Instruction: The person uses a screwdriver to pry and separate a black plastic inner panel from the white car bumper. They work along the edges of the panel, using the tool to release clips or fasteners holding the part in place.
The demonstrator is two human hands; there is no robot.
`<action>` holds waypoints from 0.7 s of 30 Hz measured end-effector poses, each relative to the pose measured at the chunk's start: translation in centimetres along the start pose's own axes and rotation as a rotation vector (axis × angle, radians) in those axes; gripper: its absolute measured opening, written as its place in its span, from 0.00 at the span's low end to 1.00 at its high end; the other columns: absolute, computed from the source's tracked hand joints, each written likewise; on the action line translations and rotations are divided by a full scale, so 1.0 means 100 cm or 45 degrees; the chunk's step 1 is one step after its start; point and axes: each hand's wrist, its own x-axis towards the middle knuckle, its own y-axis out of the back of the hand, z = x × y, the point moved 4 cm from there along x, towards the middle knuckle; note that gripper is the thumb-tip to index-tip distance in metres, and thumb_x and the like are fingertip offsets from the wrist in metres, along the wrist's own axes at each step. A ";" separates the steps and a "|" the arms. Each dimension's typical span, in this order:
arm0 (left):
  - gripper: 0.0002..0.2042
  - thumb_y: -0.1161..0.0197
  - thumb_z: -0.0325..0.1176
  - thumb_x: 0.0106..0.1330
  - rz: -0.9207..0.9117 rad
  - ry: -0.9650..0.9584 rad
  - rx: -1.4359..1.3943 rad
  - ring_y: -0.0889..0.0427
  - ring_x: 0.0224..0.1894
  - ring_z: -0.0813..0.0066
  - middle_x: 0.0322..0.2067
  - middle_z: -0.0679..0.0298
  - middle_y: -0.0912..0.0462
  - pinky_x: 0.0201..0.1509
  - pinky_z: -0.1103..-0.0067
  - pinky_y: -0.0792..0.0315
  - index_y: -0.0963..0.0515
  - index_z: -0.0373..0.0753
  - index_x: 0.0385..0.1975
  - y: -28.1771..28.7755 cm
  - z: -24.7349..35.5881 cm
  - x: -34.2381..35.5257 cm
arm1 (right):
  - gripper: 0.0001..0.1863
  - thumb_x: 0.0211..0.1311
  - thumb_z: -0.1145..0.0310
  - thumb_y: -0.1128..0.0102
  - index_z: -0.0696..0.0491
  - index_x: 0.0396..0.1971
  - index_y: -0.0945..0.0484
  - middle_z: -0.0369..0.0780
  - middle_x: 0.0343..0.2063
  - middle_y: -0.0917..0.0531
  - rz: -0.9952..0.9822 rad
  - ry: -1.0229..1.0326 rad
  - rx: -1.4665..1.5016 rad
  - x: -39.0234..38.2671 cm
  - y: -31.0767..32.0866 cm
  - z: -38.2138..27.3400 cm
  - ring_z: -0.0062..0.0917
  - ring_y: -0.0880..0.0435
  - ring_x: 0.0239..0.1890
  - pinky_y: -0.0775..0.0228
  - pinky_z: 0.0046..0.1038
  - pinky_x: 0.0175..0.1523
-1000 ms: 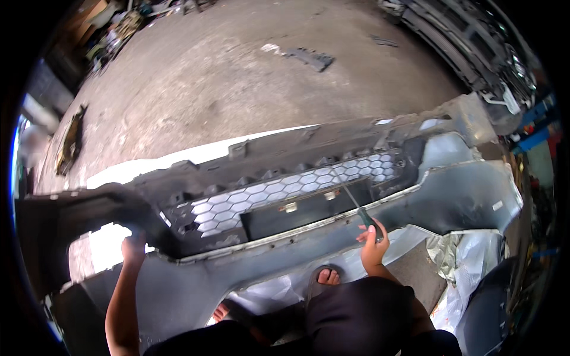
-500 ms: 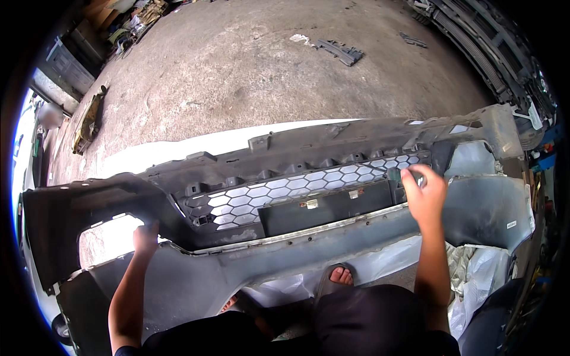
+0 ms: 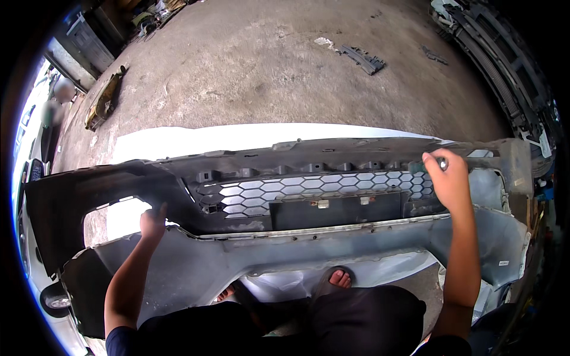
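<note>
A large car bumper (image 3: 326, 240) with grey and black inner faces lies across my view on white sheeting (image 3: 249, 136). It has a honeycomb grille (image 3: 285, 187) and a dark rectangular panel (image 3: 332, 216). My left hand (image 3: 153, 221) is closed on the bumper at the rim of the left opening. My right hand (image 3: 446, 178) grips a green-handled screwdriver (image 3: 424, 166) over the grille's right end; its shaft is not clearly visible. My sandalled feet show below the bumper.
Loose dark plastic pieces (image 3: 362, 59) and a yellowish car part (image 3: 104, 98) lie on the concrete floor (image 3: 249, 71). A front-end car assembly (image 3: 499, 65) stands at upper right. A white car (image 3: 50, 302) is at far left, with a blurred person (image 3: 62, 95) behind it.
My right hand has moved up and to the right with the screwdriver. My left hand keeps its place on the bumper, whose far edge now sits lower, showing more white sheeting behind.
</note>
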 end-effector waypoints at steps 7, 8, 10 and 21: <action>0.30 0.46 0.56 0.70 -0.117 0.015 0.226 0.16 0.31 0.48 0.22 0.47 0.17 0.41 0.61 0.25 0.18 0.29 0.24 -0.010 0.009 0.009 | 0.16 0.54 0.59 0.31 0.58 0.33 0.16 0.50 0.23 0.17 -0.292 0.080 -0.118 -0.036 -0.017 0.000 0.41 0.16 0.27 0.25 0.35 0.37; 0.30 0.47 0.55 0.70 -0.120 0.044 0.272 0.16 0.31 0.49 0.22 0.48 0.17 0.41 0.61 0.25 0.18 0.29 0.25 -0.011 0.010 0.012 | 0.13 0.54 0.62 0.32 0.58 0.31 0.16 0.48 0.23 0.17 -0.234 0.087 -0.076 -0.023 -0.006 -0.004 0.36 0.15 0.28 0.26 0.32 0.37; 0.29 0.47 0.55 0.71 -0.247 0.131 0.160 0.16 0.31 0.50 0.23 0.49 0.16 0.42 0.62 0.25 0.17 0.30 0.25 -0.013 0.019 0.022 | 0.07 0.54 0.69 0.35 0.59 0.25 0.17 0.40 0.27 0.16 0.164 0.333 0.138 -0.003 0.056 -0.022 0.23 0.19 0.31 0.28 0.28 0.39; 0.27 0.49 0.53 0.68 -0.325 0.166 0.150 0.16 0.38 0.47 0.28 0.44 0.16 0.48 0.61 0.27 0.16 0.32 0.27 -0.003 0.010 0.009 | 0.11 0.60 0.63 0.34 0.56 0.36 0.17 0.35 0.19 0.20 -0.480 -0.256 0.222 0.002 0.037 0.002 0.17 0.24 0.18 0.32 0.21 0.24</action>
